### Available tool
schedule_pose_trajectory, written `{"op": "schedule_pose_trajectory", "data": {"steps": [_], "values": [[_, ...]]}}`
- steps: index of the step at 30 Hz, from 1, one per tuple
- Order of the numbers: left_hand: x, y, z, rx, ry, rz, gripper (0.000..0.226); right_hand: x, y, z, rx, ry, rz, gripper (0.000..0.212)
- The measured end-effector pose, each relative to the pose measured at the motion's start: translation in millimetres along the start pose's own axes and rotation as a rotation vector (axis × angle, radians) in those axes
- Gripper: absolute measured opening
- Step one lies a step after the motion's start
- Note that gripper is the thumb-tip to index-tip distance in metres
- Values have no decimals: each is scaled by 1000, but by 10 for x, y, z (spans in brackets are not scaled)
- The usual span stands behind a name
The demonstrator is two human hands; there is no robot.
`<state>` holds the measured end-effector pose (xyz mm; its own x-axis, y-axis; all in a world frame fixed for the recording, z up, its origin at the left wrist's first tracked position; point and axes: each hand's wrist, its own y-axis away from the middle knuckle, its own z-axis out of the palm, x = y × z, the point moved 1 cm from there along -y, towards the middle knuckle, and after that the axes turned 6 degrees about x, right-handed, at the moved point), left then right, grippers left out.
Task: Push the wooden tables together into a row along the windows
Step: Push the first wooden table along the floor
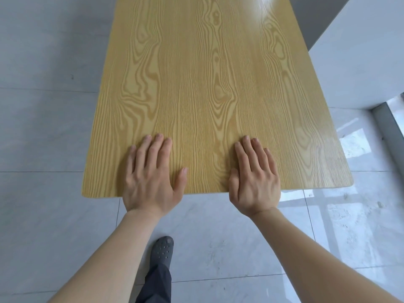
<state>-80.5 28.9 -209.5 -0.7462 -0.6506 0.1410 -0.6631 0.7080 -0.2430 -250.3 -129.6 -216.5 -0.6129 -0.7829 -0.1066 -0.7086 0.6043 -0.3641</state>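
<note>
One wooden table [201, 84] with a light yellow grain top fills the middle of the head view and runs away from me. My left hand [150, 173] lies flat, palm down, on the top at its near edge, fingers spread. My right hand [254, 176] lies flat the same way a little to the right, also on the near edge. Neither hand grips anything. The table's legs are hidden under the top. No other table is in view.
Grey tiled floor [43, 127] lies to the left and below. A white wall or pillar [360, 62] stands close to the table's far right side. A window frame [391, 119] shows at the right edge. My foot in a dark clog [162, 250] is under the near edge.
</note>
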Motion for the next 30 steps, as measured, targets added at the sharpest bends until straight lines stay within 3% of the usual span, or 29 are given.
{"op": "schedule_pose_trajectory", "data": {"steps": [30], "values": [[-328, -1727, 436, 51, 24, 34, 71, 20, -1604, 678, 79, 18, 9, 59]]}}
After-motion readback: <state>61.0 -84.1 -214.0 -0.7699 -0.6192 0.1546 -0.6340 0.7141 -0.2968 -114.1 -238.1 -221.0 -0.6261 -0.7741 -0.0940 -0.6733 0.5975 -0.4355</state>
